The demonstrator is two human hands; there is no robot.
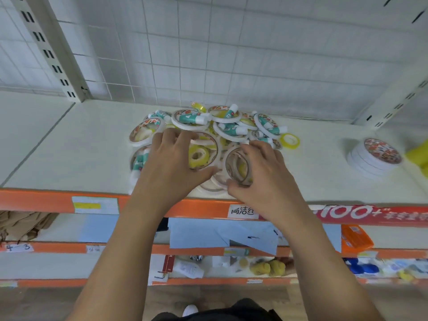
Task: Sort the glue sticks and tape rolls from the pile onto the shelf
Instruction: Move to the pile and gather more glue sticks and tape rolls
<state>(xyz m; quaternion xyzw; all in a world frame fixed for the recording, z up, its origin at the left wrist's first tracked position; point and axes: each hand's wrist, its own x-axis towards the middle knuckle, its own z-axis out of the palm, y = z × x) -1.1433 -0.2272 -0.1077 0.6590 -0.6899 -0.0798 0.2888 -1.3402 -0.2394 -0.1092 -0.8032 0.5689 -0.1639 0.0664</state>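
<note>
Fingers [261, 147] of my right hand [266, 174] curl over the far side of a small stack of tape rolls [238, 169]. The thumb closes on its near edge, so this hand holds the stack tipped up on its rim at the near side of the pile [215, 128]. My left hand [171, 165] spans a wide tape ring [215, 147], fingers spread on the far rim and thumb at the near rim, which I read as a grip. A yellow roll [198, 156] lies inside that ring.

I judge the tape rolls light and stiff, with smooth sides, so stacked ones will likely slide on each other. I would take them across the outer rim, thumb against fingers, squeezing the stack together, or hook a finger through the core. The glue sticks [196, 118] look light, hard and round, so they may roll off. Several of them lie through or across rings, and lifting a ring may drag them along. I would pinch them at mid-barrel.

I see no bin or tray here. The shelf [69, 147] carries everything loose, with the pile at its middle. Well apart to the right stands a sorted stack of white rolls [370, 163] with a printed top. Just beside it is a blurred yellow thing [416, 156] that I cannot identify. A small yellow tape roll [289, 140] lies at the pile's right edge.
</note>
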